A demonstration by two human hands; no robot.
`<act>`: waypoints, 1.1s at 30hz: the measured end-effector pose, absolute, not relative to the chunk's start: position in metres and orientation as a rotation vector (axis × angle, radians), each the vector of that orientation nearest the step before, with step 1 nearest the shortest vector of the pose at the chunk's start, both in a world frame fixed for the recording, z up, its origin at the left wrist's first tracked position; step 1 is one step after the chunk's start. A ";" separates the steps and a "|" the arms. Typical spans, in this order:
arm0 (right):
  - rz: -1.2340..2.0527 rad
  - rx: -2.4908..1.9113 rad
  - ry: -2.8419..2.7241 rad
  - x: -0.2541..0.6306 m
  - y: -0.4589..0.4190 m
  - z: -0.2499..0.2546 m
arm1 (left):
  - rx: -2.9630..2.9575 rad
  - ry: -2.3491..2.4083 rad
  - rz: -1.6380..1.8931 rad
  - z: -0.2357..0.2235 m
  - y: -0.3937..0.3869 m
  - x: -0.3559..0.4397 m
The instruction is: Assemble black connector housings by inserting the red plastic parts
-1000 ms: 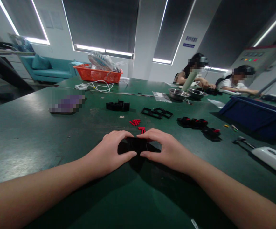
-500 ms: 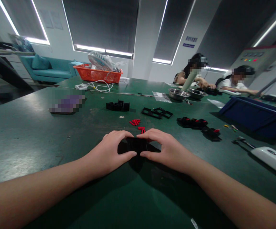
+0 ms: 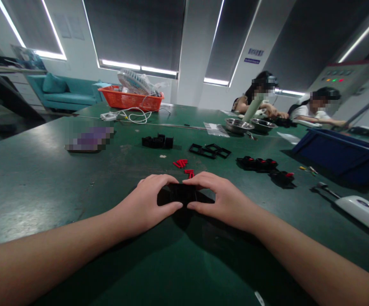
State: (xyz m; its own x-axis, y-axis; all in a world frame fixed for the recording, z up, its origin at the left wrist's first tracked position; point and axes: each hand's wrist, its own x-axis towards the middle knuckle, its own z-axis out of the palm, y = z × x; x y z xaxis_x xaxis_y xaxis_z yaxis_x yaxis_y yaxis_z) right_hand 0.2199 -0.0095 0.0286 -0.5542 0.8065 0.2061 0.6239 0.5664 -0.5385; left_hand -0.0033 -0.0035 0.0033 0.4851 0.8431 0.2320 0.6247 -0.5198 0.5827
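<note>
Thumbs and fingertips of the left hand and right hand grip a black plastic part between them, mid-table (its detail lost in shadow). Uneven pressure could make it slip; a forward nudge might scatter small red plastic pieces just beyond the fingertips. Farther back, an orange plastic basket holds a fan; the blue bin's contents are hidden.
</note>
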 end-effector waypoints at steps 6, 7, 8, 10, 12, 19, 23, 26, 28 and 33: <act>0.563 -1.157 -2.374 0.219 -0.010 0.029 | 2.325 1.211 0.693 0.003 -0.003 -0.004; 0.563 -1.159 -2.375 0.219 -0.010 0.029 | 2.325 1.209 0.689 0.003 -0.003 -0.004; 0.563 -1.160 -2.377 0.219 -0.010 0.029 | 2.323 1.208 0.683 0.003 -0.003 -0.004; 0.565 -1.161 -2.378 0.219 -0.010 0.029 | 2.316 1.210 0.676 0.004 -0.003 -0.004; 0.569 -1.160 -2.379 0.219 -0.009 0.029 | 2.312 1.214 0.675 0.004 -0.003 -0.004; 0.574 -1.162 -2.376 0.219 -0.010 0.030 | 2.313 1.215 0.681 0.004 -0.004 -0.004; 0.577 -1.166 -2.376 0.219 -0.010 0.030 | 2.314 1.212 0.679 0.004 -0.003 -0.004; 0.575 -1.160 -2.377 0.219 -0.009 0.029 | 2.312 1.207 0.673 0.004 -0.003 -0.004; 0.574 -1.160 -2.380 0.219 -0.009 0.028 | 2.312 1.204 0.671 0.004 -0.003 -0.004; 0.570 -1.159 -2.386 0.219 -0.009 0.028 | 2.307 1.206 0.676 0.004 -0.003 -0.004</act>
